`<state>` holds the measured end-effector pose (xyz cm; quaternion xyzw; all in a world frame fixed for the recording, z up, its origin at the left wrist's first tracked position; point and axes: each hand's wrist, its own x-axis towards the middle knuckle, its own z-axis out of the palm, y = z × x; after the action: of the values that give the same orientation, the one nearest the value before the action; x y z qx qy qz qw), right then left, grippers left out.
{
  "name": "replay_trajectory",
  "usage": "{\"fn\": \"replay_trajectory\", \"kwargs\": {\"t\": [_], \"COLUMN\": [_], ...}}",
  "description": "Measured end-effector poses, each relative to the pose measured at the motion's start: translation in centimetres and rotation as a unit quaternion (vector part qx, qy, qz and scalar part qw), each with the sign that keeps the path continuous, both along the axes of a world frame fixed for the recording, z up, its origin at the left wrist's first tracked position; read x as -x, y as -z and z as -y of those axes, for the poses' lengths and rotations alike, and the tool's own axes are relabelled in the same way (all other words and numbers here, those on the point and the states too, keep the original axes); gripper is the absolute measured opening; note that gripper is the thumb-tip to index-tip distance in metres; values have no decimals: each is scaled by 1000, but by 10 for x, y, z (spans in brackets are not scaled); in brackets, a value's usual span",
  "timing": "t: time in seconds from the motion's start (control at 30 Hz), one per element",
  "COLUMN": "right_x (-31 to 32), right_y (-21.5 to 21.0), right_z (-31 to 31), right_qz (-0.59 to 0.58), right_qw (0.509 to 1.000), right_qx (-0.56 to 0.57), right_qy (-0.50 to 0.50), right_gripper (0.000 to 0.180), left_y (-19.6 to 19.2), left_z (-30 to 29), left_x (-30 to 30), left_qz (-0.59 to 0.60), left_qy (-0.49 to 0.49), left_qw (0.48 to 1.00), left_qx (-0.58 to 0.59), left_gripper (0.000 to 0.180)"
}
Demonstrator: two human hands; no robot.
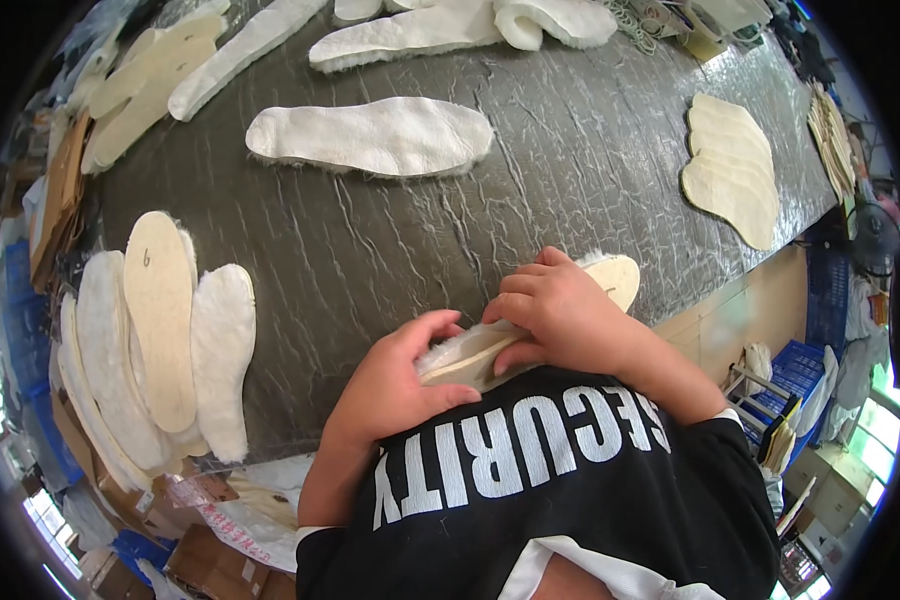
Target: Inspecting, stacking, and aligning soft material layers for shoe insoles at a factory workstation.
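Both my hands press on one shoe insole (618,277) at the near edge of the grey table (370,240). The insole has a tan board side and a white fleece side, and it lies tilted across my front. My left hand (395,385) grips its near end, thumb on the board and fingers over the fleece. My right hand (560,315) lies on top of the middle, fingers curled down on it. Only the far tip and a strip of the near end show between the hands.
A single white fleece insole (370,137) lies mid-table. A pile of fleece and tan insoles (160,340) sits at the left edge, more tan ones (735,170) at the right, and others along the far side. Boxes and blue crates stand around the table.
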<state>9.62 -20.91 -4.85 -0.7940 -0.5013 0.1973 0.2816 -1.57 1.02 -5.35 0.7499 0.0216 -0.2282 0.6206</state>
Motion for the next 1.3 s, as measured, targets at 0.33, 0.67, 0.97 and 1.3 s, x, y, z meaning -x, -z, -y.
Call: {"fn": "replay_trajectory", "kwargs": {"t": [0.33,0.67,0.97,1.3], "right_x": [-10,-9,-1,-10], "right_y": [-15,-17,-27,-27], "right_z": [11,13,1,16], "right_qz": [29,18,49,56], "right_qw": [993,996,994,992], "right_qx": [113,70,83,104], "right_qy": [-34,-43,-57,-47], "right_gripper": [55,36,34,36], "left_y": [-1,-8,-24,-27], "left_z": [-1,-10,16,21], "left_x": [-10,-18,-54,-45], "left_qz": [12,-12,-8,-14], "left_qy": [137,167,307,244], "left_qw": [990,986,941,955], "left_qx": [15,-3,-142,-169], "left_gripper": [50,50,48,23]}}
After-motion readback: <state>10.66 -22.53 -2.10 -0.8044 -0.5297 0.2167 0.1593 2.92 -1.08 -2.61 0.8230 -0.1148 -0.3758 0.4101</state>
